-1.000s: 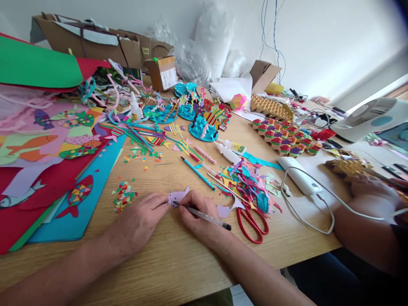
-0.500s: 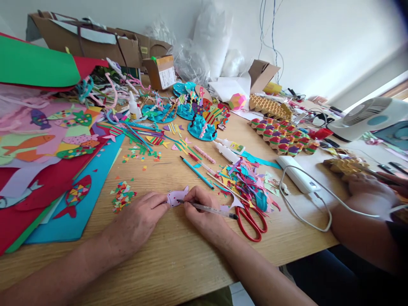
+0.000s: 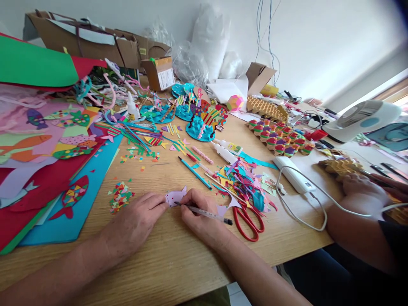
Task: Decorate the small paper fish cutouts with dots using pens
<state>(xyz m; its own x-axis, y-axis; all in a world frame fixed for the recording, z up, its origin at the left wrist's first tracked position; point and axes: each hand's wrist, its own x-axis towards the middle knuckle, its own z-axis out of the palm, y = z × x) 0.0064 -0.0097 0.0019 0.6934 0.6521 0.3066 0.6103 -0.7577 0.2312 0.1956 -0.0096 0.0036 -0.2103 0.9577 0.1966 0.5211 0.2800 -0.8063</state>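
Observation:
A small light-purple paper fish (image 3: 174, 197) lies on the table in front of me, with dark and red marks on it. The fingertips of my left hand (image 3: 140, 219) are closed together on its left end and hold it down. In my right hand (image 3: 200, 216) is a clear-barrelled pen (image 3: 210, 214), gripped in a pinch. Its tip rests at the lower edge of the fish, and its dark end points right. My right fingers hide part of the tail side. Left of the fish is a heap of tiny coloured paper bits (image 3: 121, 196).
Red-handled scissors (image 3: 247, 229) and a heap of paper scraps (image 3: 247, 180) lie to the right. Behind are a blue pencil (image 3: 195, 173) and glue bottles (image 3: 225, 153). A white power bank (image 3: 293, 175) trails a cable. At far right, another person's hand (image 3: 361, 191) touches egg-carton pieces.
The pen tip has shifted slightly down and left on the fish, and the pen's back end sits a little lower. My left hand keeps its hold; the view has moved slightly.

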